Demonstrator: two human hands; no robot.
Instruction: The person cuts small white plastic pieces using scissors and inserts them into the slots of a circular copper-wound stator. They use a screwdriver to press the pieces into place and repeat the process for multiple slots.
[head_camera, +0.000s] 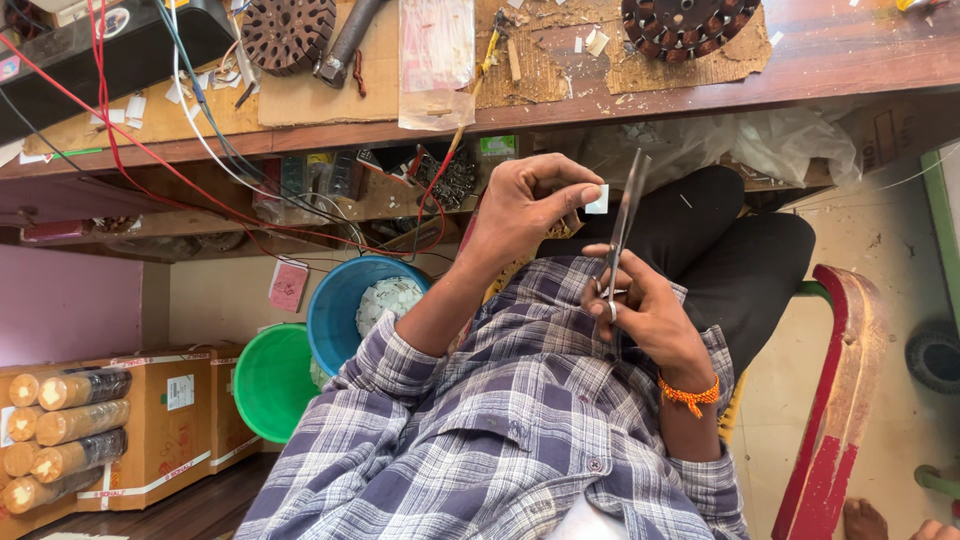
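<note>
Below wooden workbench (820, 70), above lap: left hand (525, 205) pinching small white paper piece (597, 200) between thumb and fingertips. Right hand (645, 305) gripping scissors (622, 225), fingers through handles, blades closed, pointing up, just beside paper piece. Blue bucket (345, 305) and green bucket (270, 380) at left, under bench.

Open room lies over the lap around the scissors (622, 225); the worktop (840, 60) edge closes it ahead, the red chair arm (845, 380) at the right.
</note>
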